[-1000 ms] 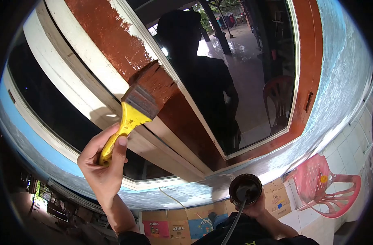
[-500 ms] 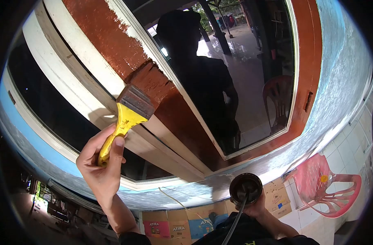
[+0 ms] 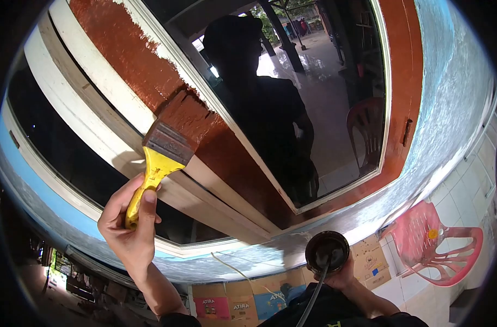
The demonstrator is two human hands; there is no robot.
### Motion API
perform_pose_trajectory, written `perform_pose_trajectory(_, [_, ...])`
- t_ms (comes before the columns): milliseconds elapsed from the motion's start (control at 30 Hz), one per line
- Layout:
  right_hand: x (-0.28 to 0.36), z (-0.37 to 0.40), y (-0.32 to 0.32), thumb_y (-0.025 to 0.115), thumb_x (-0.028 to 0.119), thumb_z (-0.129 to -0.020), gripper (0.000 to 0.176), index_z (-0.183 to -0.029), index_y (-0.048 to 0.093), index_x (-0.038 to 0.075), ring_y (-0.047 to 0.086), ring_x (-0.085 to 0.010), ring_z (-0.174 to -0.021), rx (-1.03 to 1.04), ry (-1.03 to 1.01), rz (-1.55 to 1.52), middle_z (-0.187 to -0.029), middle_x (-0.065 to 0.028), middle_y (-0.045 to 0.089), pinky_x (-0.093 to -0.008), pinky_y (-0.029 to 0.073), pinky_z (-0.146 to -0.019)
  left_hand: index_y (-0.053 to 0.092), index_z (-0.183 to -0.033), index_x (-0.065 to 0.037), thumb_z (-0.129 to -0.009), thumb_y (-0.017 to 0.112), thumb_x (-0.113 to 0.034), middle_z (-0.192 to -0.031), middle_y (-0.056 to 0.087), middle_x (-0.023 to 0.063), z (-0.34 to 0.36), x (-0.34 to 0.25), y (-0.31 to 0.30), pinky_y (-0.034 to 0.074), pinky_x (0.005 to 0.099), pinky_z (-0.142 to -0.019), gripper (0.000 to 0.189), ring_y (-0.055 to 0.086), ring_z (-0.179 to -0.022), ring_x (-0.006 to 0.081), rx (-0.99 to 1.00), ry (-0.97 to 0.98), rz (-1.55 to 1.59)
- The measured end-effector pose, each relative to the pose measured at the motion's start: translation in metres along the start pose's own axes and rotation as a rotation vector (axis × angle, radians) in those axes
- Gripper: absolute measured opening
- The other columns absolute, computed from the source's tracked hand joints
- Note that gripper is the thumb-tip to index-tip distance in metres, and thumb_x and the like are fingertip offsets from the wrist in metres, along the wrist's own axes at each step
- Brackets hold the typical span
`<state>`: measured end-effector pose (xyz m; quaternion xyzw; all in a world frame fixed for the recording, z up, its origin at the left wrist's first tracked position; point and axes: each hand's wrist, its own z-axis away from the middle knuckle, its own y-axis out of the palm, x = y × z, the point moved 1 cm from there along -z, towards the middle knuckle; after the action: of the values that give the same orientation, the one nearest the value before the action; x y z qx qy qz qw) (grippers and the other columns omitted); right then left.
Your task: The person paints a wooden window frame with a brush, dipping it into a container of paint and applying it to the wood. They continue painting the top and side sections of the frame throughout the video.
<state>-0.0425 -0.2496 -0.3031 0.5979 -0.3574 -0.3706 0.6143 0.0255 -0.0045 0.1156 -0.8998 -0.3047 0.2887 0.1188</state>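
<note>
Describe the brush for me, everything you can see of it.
The brush is a flat paintbrush with a yellow, seemingly plastic handle, a dark band smeared with paint, and wide bristles loaded with red-brown paint. It slants up to the right, with the bristles pressed flat on the window frame at the edge between painted and bare pale wood. The left hand grips the handle's lower end, thumb along it.

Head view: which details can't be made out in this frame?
All in the head view:
- Fingers of the right hand: hidden behind the paint can it holds.
- Can's paint level: interior too dark.
- Bristle tips of the brush: blend into brown paint on the window frame; left hand grips the handle.
</note>
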Motion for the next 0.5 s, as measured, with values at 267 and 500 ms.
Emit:
perform_pose_trajectory(267, [0.000,-0.001,-0.005,0.038,0.070,-0.080,0.079,-0.138,0.037,0.017,0.043,-0.0381,-0.121,0.014,-0.012,-0.028,-0.136,-0.0149,0.040,-0.0581,0.042,-0.091,0.064,-0.107,0.001,-0.082,0.070,-0.009,-0.088,0.069,0.0111,-0.001,-0.002,0.000,0.044,0.0144,-0.045,0.027,0.055,-0.055,0.0035,-0.012,-0.039,0.022])
perform_pose_trajectory(500, [0.002,-0.003,0.012,0.043,0.068,-0.081,0.081,-0.139,0.035,0.012,0.046,-0.0419,-0.118,-0.027,-0.051,-0.002,-0.133,-0.0198,0.043,-0.0475,0.050,-0.079,0.062,-0.110,0.000,-0.086,0.066,-0.013,-0.086,0.070,0.0133,-0.003,-0.003,-0.001,0.038,0.0146,-0.040,0.028,0.038,-0.039,-0.0008,-0.060,0.033,0.003])
